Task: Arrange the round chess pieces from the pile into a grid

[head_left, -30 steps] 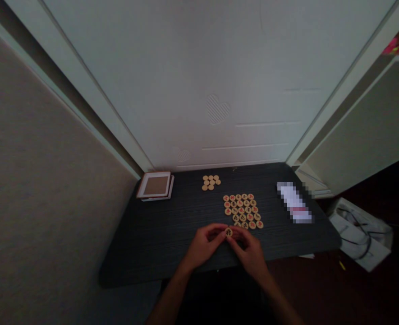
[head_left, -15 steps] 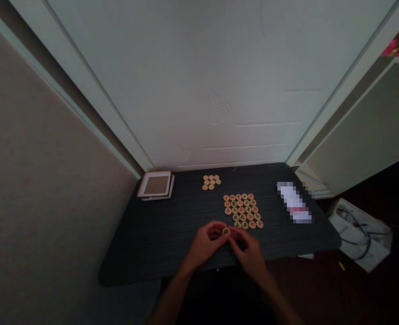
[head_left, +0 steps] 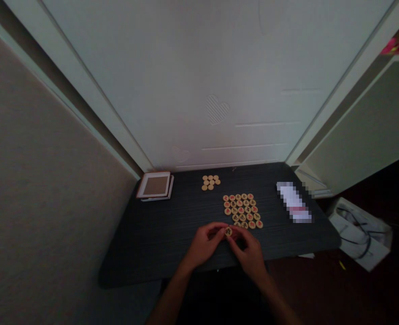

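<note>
Between the fingertips of both hands is a round wooden Chinese chess piece (head_left: 228, 231), its dark character facing up at me. My left hand (head_left: 206, 243) pinches it from the left, and my right hand (head_left: 248, 248) grips it from the right. Just beyond my fingers lie rows of face-up chess pieces (head_left: 241, 210), some with red characters and some with dark ones. My fingertips partly cover the nearest row. Farther back, a small group of plain-topped pieces (head_left: 211, 183) lies with no characters showing.
The dark table (head_left: 145, 243) meets a white panel (head_left: 185, 90) at its back edge. A framed box (head_left: 155, 185) sits at the back left corner. On the right lies a blurred white and red item (head_left: 294, 203). A white box with cables (head_left: 361, 234) stands beyond the right edge.
The chess piece has turned between my fingers, so its character sits at a different angle. My hands stay in nearly the same place.
</note>
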Motion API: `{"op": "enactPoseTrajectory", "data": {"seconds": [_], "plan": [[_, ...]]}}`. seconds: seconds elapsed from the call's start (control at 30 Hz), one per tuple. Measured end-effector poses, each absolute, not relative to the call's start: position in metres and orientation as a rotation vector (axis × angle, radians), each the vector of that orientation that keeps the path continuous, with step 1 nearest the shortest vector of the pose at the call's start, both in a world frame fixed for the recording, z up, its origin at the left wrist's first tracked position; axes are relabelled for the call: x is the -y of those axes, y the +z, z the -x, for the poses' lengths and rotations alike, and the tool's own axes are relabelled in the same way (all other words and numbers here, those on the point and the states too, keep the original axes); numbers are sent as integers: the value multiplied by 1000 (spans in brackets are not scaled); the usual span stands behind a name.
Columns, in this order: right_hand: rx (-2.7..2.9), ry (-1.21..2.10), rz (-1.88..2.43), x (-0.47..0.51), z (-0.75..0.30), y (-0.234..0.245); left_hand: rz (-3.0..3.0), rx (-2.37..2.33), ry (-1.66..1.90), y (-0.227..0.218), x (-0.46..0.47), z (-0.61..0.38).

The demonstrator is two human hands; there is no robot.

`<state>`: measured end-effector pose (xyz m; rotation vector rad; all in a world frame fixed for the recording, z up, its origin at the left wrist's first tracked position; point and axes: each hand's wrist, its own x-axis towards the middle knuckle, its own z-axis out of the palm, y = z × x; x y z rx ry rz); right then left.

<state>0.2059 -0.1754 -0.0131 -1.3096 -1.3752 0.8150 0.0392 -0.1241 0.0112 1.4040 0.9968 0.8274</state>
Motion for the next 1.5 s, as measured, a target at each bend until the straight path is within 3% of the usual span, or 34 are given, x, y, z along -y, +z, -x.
{"op": "enactPoseTrajectory", "data": {"seconds": [0.67,1.03,1.5], "plan": [[1538,509,1311,177,-225,-13,-1410,-1045,813,17,115,-40],[1404,200,1563,152,-300,-22,-1872,-1281,704,7,90,-38],[1381,269,1639,144,-308,-34,-2168,-1324,668,10,91,-41]]}}
